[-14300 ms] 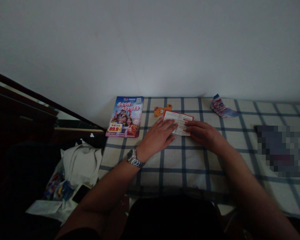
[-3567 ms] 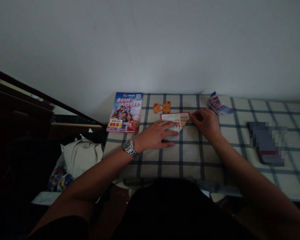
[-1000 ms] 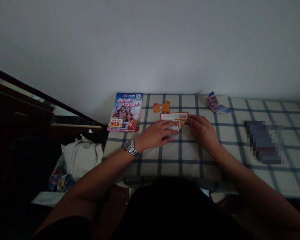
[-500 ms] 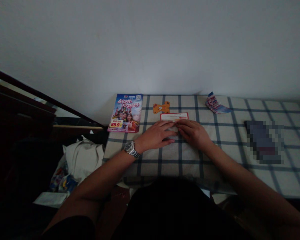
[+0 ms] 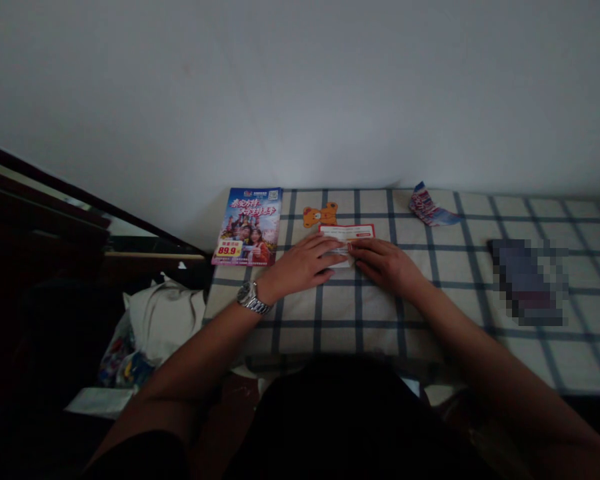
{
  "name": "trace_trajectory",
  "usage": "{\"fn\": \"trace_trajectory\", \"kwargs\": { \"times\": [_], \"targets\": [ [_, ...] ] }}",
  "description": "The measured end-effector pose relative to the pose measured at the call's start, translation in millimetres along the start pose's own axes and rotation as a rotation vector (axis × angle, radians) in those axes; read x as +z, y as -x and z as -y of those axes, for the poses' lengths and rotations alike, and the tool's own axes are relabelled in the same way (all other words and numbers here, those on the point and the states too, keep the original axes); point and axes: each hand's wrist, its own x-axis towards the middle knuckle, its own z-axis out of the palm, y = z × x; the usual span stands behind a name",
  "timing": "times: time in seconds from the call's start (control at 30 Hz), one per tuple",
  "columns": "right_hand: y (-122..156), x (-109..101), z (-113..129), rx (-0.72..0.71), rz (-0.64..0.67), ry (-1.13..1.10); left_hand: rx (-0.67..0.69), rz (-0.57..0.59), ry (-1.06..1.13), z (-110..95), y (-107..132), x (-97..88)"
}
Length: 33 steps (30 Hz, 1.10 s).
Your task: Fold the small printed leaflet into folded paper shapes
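A small red-and-white paper slip (image 5: 347,233) lies on the checked tablecloth (image 5: 380,313), partly folded. My left hand (image 5: 303,264), a metal watch on its wrist, rests flat on the slip's left part with fingers stretched out. My right hand (image 5: 385,264) presses down on the slip's right part, fingertips meeting those of the left hand. Only the slip's far strip shows beyond the fingers.
A colourful leaflet (image 5: 247,227) lies at the table's left corner. An orange bear-shaped card (image 5: 320,215) sits just behind the slip. A crumpled printed paper (image 5: 430,208) lies near the wall. A blurred dark object (image 5: 527,280) is at right. Bags and cloth (image 5: 160,317) lie on the floor at left.
My right hand slid left along the slip until it met my left hand, flattening the folded-over part. The left hand stayed pressed on the slip.
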Motion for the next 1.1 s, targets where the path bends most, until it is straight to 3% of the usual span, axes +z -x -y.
{"fn": "trace_trajectory", "kwargs": {
  "times": [0.23, 0.4, 0.77, 1.1],
  "targets": [
    [-3, -3, 0, -0.015, 0.042, 0.032, 0.095, 0.067, -0.077, 9, -2, -0.3],
    [-2, -5, 1, -0.04, 0.067, 0.045, 0.094, 0.041, -0.07, 12, -5, 6.0],
    [0, -5, 2, -0.048, 0.089, 0.032, -0.186, -0.153, 0.072, 10, -23, 16.3],
    [3, -5, -2, -0.035, 0.078, -0.098, -0.327, -0.109, 0.132, 7, -37, 18.2]
  ]
}}
